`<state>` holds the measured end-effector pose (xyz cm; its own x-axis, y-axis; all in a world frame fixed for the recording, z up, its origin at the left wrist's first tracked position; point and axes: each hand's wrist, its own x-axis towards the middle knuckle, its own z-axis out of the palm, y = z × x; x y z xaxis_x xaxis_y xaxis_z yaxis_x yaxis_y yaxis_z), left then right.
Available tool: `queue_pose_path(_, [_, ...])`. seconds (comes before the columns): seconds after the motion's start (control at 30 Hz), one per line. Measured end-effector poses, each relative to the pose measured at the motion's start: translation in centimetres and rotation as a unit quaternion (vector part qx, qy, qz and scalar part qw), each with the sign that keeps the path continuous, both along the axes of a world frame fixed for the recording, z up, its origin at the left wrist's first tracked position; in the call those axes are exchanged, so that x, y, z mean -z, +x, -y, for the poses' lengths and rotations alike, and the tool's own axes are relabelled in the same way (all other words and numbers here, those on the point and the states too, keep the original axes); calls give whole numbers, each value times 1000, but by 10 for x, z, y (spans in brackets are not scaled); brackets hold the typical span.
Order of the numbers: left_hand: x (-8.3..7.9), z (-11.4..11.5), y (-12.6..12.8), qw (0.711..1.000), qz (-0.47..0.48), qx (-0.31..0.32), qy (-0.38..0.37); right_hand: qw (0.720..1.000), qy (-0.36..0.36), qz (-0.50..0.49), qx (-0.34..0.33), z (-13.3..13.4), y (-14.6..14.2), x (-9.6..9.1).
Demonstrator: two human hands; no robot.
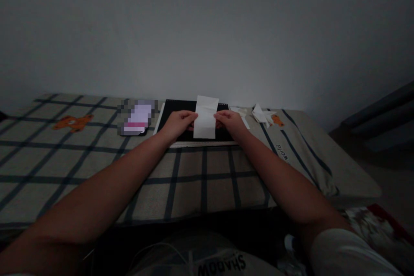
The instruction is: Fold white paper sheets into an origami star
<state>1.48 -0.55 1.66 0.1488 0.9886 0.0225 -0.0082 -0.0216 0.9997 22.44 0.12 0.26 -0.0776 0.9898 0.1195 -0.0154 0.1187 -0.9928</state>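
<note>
A white sheet of paper (pixel 206 116), folded into a tall rectangle, is held upright between both hands. My left hand (pixel 178 123) pinches its left edge and my right hand (pixel 230 121) pinches its right edge. The paper hovers over a black spiral-bound pad (pixel 171 110) that lies on a checked bedspread (pixel 200 177), close to the wall.
A phone with a lit screen (pixel 138 117) lies left of the pad. Folded white paper pieces (pixel 261 114) sit to the right. Orange bear prints (pixel 73 122) mark the cloth. The bed's right edge drops off near a dark piece of furniture (pixel 381 116).
</note>
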Motion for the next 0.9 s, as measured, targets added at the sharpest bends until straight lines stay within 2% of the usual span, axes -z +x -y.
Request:
queue_pose_path(0.13, [-1,-1,0,999,-11,-13,27,1000,2,-6,-11,1,0,1])
queue_pose_path(0.47, [0,0,-2,1000,16,-1,19,999,-9,23,-35,5,-1,-2])
queue_pose_path(0.6, [2,-1,-2,999,-10,-14,50,999,-4,34,-30,6,-1,-3])
queue_pose_path(0.77, [2,0,-1,999,-6,25,21,1000,-5,14,4,5,0,-2])
queue_pose_path(0.9, [1,0,-1,999,-5,19,33,1000,-12,12,10,4,-1,-3])
